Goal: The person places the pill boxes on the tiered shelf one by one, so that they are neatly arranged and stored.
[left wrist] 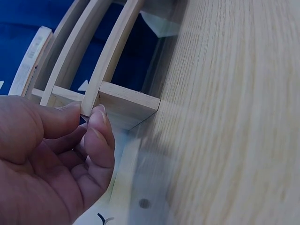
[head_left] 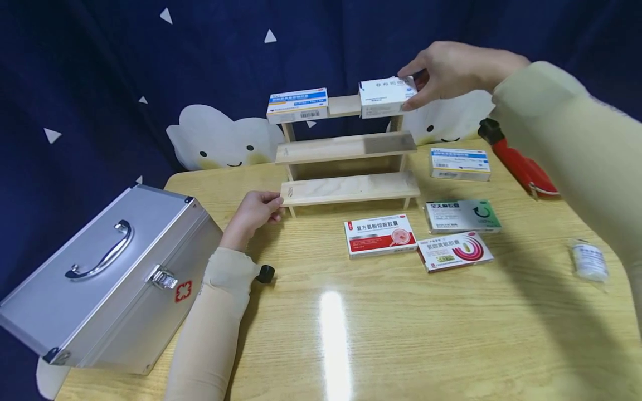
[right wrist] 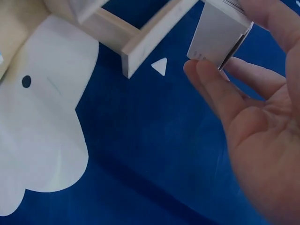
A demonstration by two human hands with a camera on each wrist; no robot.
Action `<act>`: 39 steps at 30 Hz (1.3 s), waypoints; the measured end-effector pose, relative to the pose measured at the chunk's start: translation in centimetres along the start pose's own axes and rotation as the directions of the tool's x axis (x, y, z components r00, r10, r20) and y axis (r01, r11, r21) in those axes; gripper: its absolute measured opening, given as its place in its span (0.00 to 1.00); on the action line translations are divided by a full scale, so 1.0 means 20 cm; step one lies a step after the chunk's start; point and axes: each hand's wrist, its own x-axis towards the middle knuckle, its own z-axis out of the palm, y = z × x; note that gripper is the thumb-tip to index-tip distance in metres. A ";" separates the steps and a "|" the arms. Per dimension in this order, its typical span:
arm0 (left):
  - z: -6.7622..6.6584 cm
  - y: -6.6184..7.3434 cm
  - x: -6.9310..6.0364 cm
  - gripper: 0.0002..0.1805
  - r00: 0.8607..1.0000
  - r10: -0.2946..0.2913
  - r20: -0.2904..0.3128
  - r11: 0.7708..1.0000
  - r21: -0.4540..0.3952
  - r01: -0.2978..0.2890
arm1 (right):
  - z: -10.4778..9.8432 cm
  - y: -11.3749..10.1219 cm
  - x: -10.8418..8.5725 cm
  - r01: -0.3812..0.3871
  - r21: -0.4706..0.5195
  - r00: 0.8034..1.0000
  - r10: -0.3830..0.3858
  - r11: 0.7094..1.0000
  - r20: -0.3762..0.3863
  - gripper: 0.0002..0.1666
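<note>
A three-tier wooden rack (head_left: 346,188) stands at the back of the table. My left hand (head_left: 254,216) pinches the left end of its lowest shelf; in the left wrist view the thumb and fingertips (left wrist: 100,117) meet at that shelf's corner. At the right end of the top shelf, my right hand (head_left: 451,69) holds a white medicine box (head_left: 385,101) between thumb and fingers. In the right wrist view this box (right wrist: 218,35) is partly cut off by the frame edge. A blue-and-white medicine box (head_left: 298,106) sits at the top shelf's left end.
A silver metal case (head_left: 115,262) stands at the left. Right of the rack lie another blue-and-white box (head_left: 460,164), a green-and-silver box (head_left: 462,216), a red-and-white box (head_left: 380,236), a pink-and-white box (head_left: 455,252), a red pouch (head_left: 524,167) and a wrapped white roll (head_left: 589,260).
</note>
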 end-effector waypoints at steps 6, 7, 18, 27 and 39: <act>0.00 -0.01 -0.01 0.21 1.000 0.001 -0.003 1.000 0.002 -0.001 | -0.03 0.02 0.11 -0.030 0.047 0.999 0.029 0.998 0.030 0.48; 0.00 -0.01 -0.01 0.21 1.000 -0.003 -0.005 1.000 0.000 0.003 | -0.03 0.02 0.13 -0.038 0.057 0.998 0.036 0.998 0.042 0.49; 0.01 -0.02 -0.04 0.21 1.000 -0.002 0.006 1.000 -0.008 0.002 | 0.04 0.08 0.26 -0.124 0.123 0.988 0.110 0.985 0.111 0.49; 0.02 -0.01 -0.06 0.22 1.000 -0.004 0.012 1.000 0.006 0.004 | 0.06 0.08 0.27 -0.147 0.086 0.978 0.132 0.985 0.161 0.50; 0.03 0.01 -0.05 0.20 1.000 0.003 0.023 1.000 0.004 -0.003 | 0.08 0.11 0.24 -0.211 0.124 0.966 0.187 0.970 0.179 0.51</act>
